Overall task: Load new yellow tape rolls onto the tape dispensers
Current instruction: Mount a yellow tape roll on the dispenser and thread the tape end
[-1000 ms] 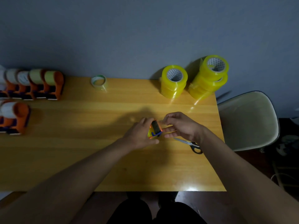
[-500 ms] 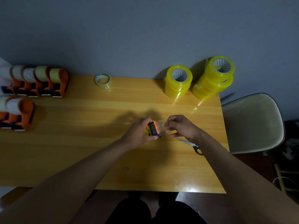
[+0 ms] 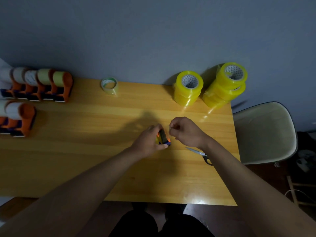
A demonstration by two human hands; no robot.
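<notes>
Mid-load, by the look: left hand (image 3: 148,142) clamped on dispenser (image 3: 163,137) at centre; right hand (image 3: 185,132) curled, apparently pinching tape. Spare rolls (image 3: 188,90) waiting upper right.

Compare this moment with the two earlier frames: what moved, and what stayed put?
The right hand has drawn slightly away from the dispenser, fingers now curled into a fist, seemingly pinching the tape end. The left hand still grips the dispenser. Scissors, yellow rolls and loaded dispensers stayed put.

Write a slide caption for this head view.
Left hand grips a tape dispenser; right hand pinches its tape end.
</notes>
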